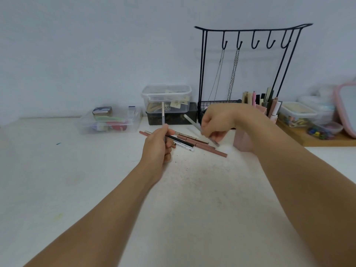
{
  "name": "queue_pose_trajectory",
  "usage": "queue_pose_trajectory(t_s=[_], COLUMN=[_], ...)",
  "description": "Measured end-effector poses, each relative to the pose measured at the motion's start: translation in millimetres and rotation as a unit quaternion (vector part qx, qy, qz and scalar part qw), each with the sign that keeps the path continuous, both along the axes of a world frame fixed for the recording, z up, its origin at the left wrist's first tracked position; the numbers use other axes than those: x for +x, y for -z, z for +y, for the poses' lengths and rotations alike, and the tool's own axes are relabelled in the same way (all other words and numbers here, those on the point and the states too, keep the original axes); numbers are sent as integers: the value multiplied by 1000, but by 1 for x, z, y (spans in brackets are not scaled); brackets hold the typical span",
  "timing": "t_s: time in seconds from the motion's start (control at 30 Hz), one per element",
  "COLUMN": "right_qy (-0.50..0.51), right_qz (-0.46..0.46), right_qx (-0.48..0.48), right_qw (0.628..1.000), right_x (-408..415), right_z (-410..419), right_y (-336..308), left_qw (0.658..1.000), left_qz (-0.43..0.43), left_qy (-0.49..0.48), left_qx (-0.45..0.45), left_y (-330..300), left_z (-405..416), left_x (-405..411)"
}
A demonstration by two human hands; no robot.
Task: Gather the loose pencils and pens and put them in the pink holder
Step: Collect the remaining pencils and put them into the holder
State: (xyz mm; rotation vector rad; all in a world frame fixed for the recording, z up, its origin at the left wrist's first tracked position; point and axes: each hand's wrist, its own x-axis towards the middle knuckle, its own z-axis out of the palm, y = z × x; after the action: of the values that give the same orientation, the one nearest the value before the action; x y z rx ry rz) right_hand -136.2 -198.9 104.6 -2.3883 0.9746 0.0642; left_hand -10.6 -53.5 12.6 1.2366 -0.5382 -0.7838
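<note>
Two bare forearms, uncovered from the bottom edge of the view up to the wrists. No sleeves, cuffs, gloves, watch or bands visible anywhere along them. Bare left hand (158, 149) and bare right hand (217, 118), without rings on the fingers (207, 134) that show. Right hand slightly motion-blurred.

The right forearm (269, 135) hides most of the pink holder (243, 140). The right hand (217, 120) is blurred, as is the pen (192, 122) it pinches. The pink-framed mirror (346, 106) is cut off by the right edge.
</note>
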Motion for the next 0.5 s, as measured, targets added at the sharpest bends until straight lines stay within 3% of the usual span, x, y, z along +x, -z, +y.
queue_pose_trajectory(t_s=[0.1, 0.2, 0.5], right_qy=[-59, -78, -7], right_qz=[-120, -176, -234], right_qx=[134, 190, 161], right_qw=[982, 963, 959], right_x=[8, 18, 41], right_z=[11, 24, 45], right_y=[2, 9, 32], left_qw=[1000, 998, 997], left_qz=[-14, -22, -70], left_qy=[19, 39, 27], left_qx=[-17, -41, 0], left_y=[2, 4, 6], left_z=[-2, -2, -7], left_x=[1, 0, 0])
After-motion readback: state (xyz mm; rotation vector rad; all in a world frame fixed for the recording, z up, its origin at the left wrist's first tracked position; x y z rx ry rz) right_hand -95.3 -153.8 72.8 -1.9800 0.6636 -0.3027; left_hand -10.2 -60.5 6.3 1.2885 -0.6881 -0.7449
